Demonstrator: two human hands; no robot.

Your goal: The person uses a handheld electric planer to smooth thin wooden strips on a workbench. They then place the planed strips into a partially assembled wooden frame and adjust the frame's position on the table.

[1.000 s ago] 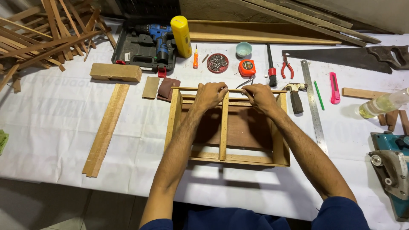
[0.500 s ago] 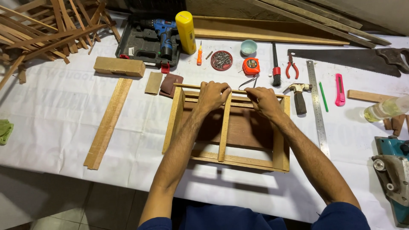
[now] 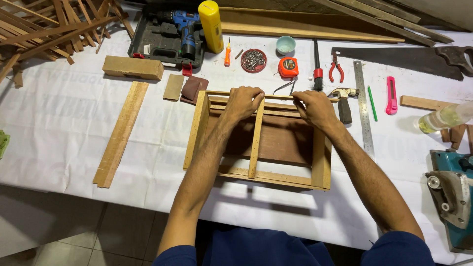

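White-covered workbench (image 3: 59,123). One wooden box frame (image 3: 199,130) at centre, one divider inside. Left hand (image 3: 242,102), right hand (image 3: 313,107) pinch thin strip (image 3: 276,96) along frame's far edge. One red dish (image 3: 253,60) holds nails.

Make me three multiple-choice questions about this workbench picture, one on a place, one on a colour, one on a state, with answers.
1. Where does the hammer lie?
A. right of the wooden frame
B. inside it
C. on the floor

2. What colour is the tape measure?
A. green
B. orange
C. white

3. How are both hands placed?
A. lifted in the air
B. on the saw
C. on the frame's far rail

Answers: 1 A, it lies beside the steel ruler. 2 B, its case is orange. 3 C, left hand and right hand rest there.
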